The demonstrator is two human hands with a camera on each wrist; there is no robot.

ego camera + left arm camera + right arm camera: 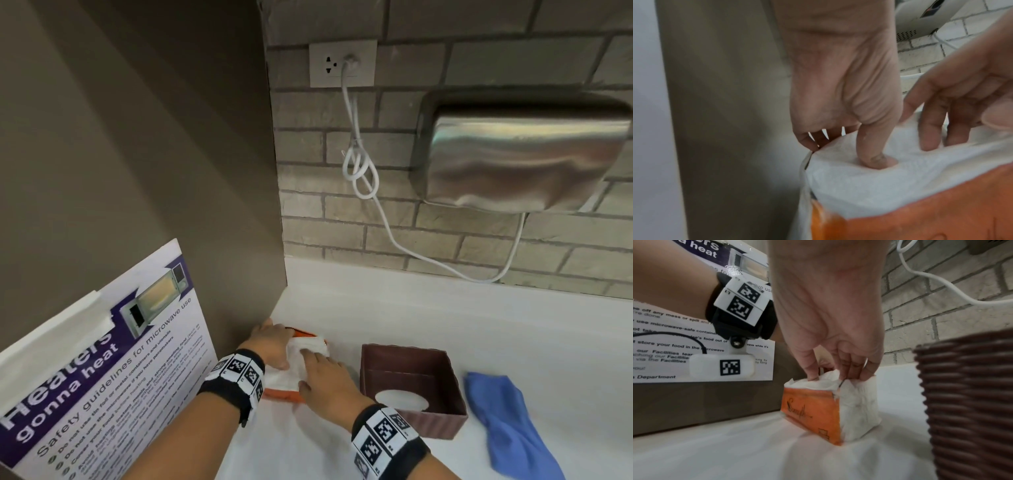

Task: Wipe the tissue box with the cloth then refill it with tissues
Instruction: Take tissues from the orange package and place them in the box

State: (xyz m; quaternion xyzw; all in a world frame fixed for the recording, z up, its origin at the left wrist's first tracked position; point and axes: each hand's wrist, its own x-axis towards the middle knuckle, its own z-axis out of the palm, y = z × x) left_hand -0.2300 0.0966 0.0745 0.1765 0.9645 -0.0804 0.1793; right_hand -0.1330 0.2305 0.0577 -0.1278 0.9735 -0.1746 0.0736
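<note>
An orange tissue pack [284, 394] lies on the white counter [445, 325] by the brown side panel, its torn top baring white tissues [310, 346]. My left hand [274, 342] grips the pack's far left edge. In the left wrist view its thumb [875, 155] presses into the tissues [859, 178] while the fingers curl over the edge. My right hand [322, 371] pinches the top of the tissues [857, 402] between thumb and fingers [865, 374]. The brown ribbed tissue box [431, 423] stands upside down to the right, its oval slot at the bottom. The blue cloth [507, 421] lies crumpled beyond it.
A microwave safety poster [102, 359] leans on the brown panel [171, 171] at left. On the brick wall hang a steel hand dryer [524, 154] and its white cord [359, 164], plugged into an outlet [342, 63]. The brown box [966, 402] stands close to my right wrist.
</note>
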